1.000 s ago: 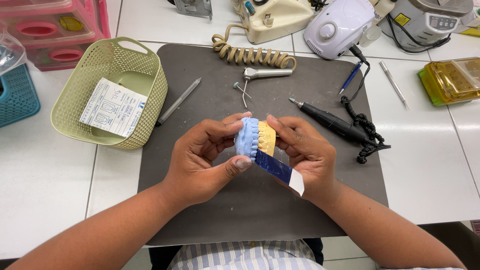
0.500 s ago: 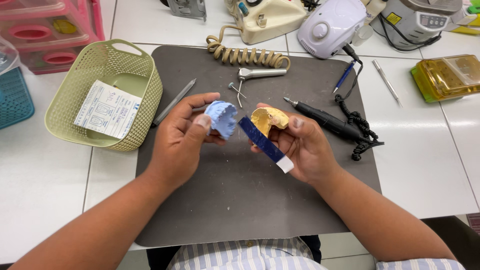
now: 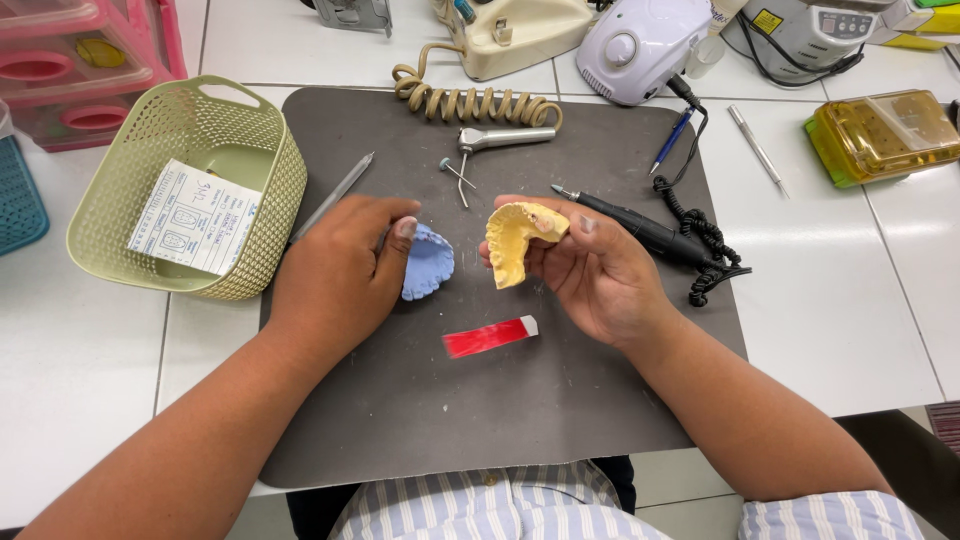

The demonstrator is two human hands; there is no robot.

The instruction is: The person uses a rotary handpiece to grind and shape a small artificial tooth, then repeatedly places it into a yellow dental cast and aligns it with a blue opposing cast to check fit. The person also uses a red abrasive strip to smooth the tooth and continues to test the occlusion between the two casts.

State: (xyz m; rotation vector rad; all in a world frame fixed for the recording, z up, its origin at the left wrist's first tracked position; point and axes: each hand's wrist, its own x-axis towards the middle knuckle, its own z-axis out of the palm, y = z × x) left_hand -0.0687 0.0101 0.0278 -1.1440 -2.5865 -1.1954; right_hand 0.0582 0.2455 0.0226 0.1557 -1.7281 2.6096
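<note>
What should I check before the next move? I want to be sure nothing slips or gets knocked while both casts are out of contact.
1. Yellow cast gripped in right hand: ok, fingers wrap it, lifted off the mat.
2. Blue cast under left hand: ok, held low at the mat; whether it rests on it, cannot tell.
3. Casts apart: ok, a clear gap between them.
4. Red strip free: ok, flat on the mat, neither hand touches it.
5. Handpiece clear of the right hand: not ok, it lies right behind the fingers.
6. Small pins out of the way: ok, beyond both hands.
</note>
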